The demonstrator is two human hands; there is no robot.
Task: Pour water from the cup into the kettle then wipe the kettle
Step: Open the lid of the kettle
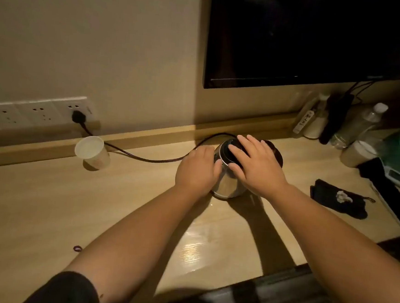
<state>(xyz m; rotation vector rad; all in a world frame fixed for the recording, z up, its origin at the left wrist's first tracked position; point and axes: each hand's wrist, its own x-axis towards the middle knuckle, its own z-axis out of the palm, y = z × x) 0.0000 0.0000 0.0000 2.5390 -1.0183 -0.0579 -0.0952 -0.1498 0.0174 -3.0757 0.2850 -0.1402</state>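
Observation:
A steel kettle point(227, 185) with a black lid stands mid-table. My left hand point(196, 171) is curled around the kettle's left side, thumb against the metal. My right hand point(258, 166) lies flat on the lid with its fingers spread and covers most of the top and the handle side. No cloth shows in either hand. A white paper cup point(91, 151) stands upright to the left near the wall, well apart from both hands. What is inside the cup cannot be told.
A black power cord point(146, 158) runs from a wall socket point(78, 116) across the table to the kettle. A black cloth point(339, 198) lies to the right. Bottles point(361, 123) and clutter crowd the far right under a dark TV screen point(318, 38).

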